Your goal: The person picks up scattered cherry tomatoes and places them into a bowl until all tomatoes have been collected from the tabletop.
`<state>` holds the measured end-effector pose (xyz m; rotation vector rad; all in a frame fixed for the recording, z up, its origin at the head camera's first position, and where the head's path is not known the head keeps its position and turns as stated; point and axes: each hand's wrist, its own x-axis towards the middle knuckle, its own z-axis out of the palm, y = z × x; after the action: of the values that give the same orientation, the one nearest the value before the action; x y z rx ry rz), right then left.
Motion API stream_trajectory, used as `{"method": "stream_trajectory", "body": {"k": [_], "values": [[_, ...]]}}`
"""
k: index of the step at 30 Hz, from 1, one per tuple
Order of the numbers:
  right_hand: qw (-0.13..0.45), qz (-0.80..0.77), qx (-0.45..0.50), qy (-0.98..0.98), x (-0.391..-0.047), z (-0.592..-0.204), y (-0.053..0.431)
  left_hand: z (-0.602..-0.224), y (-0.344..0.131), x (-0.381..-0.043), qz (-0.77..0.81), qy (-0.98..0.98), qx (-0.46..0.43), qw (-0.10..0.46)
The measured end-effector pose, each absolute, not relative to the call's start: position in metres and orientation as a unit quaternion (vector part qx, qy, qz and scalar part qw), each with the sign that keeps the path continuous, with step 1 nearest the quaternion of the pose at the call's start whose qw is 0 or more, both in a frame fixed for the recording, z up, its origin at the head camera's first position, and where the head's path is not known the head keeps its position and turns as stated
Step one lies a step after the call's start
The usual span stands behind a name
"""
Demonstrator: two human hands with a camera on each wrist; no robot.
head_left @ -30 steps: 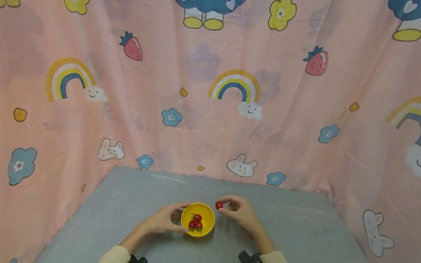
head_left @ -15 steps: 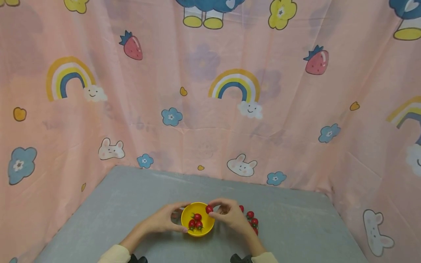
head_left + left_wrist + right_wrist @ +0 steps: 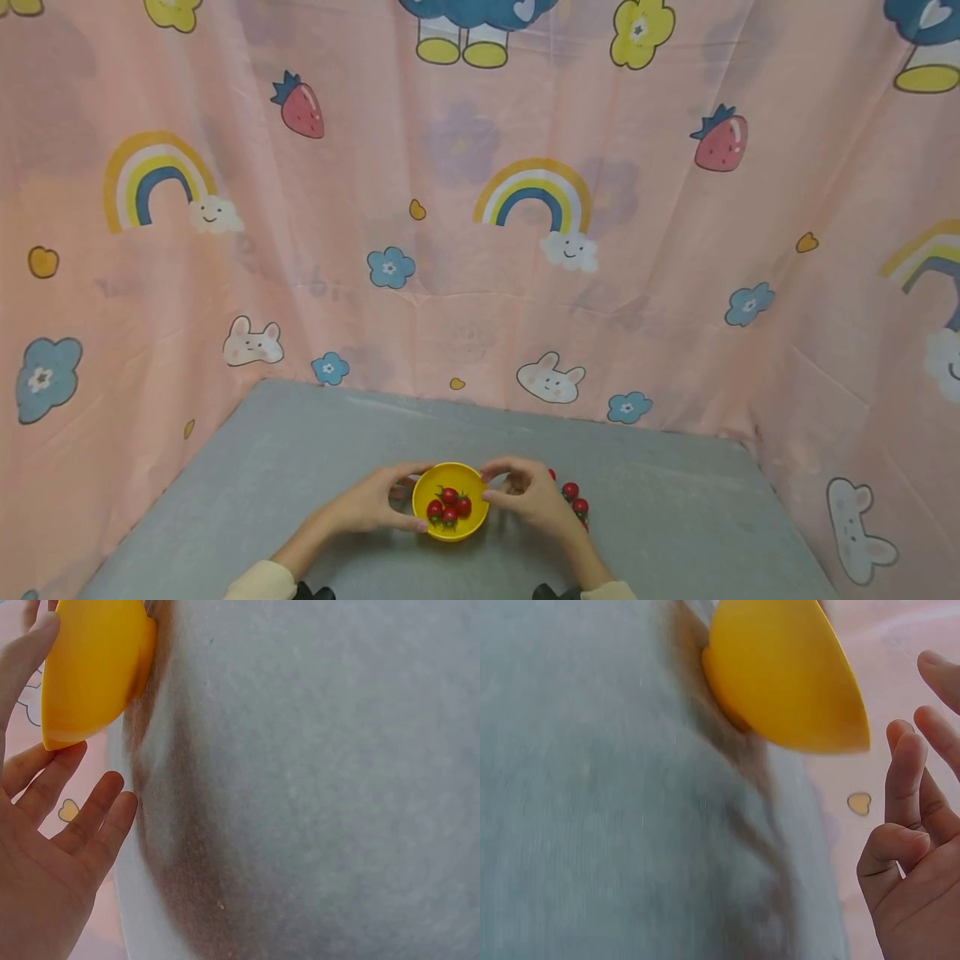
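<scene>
A yellow bowl (image 3: 421,492) stands on the grey table in the head view, with several red cherry tomatoes (image 3: 448,495) lying in it. From the left, my left hand (image 3: 371,502) holds the bowl, its thumb near the front of the rim and fingers at the back. The left wrist view shows that thumb and fingertips against the bowl's wall. Over the bowl's right rim hovers my right hand (image 3: 534,500), holding nothing. Its fingers are bent and spread apart in the right wrist view, a little away from the bowl (image 3: 787,682).
More cherry tomatoes (image 3: 571,491) lie on the table (image 3: 675,508) just right of my right hand, which partly hides them. A pink patterned curtain (image 3: 465,325) hangs behind the table and along its sides.
My right hand has moved left to the bowl and let go of a cherry tomato, which now lies inside with the others. The tomatoes on the table have come into sight. My left hand stays put.
</scene>
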<state>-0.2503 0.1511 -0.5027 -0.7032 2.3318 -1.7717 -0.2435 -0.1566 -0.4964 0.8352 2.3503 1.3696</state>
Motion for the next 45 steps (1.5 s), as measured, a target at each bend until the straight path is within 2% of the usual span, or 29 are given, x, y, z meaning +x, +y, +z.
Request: {"method": "stream_trajectory", "body": {"k": [8, 17, 25, 39, 45], "values": [[0.05, -0.587, -0.205, 0.781, -0.249, -0.504, 0.181, -0.498, -0.157, -0.244, 0.479, 0.815, 0.287, 0.152], [0.018, -0.603, -0.225, 0.765, -0.249, -0.508, 0.227, -0.497, -0.157, -0.243, 0.478, 0.816, 0.288, 0.15], [0.017, -0.594, -0.175, 0.785, -0.247, -0.511, 0.258, -0.497, -0.157, -0.243, 0.482, 0.813, 0.29, 0.149], [-0.001, -0.502, -0.091, 0.86, -0.262, -0.512, 0.254, -0.494, -0.156, -0.242, 0.476, 0.818, 0.286, 0.149], [-0.006, -0.493, -0.091, 0.865, -0.266, -0.512, 0.256, -0.493, -0.156, -0.241, 0.481, 0.815, 0.286, 0.151]]}}
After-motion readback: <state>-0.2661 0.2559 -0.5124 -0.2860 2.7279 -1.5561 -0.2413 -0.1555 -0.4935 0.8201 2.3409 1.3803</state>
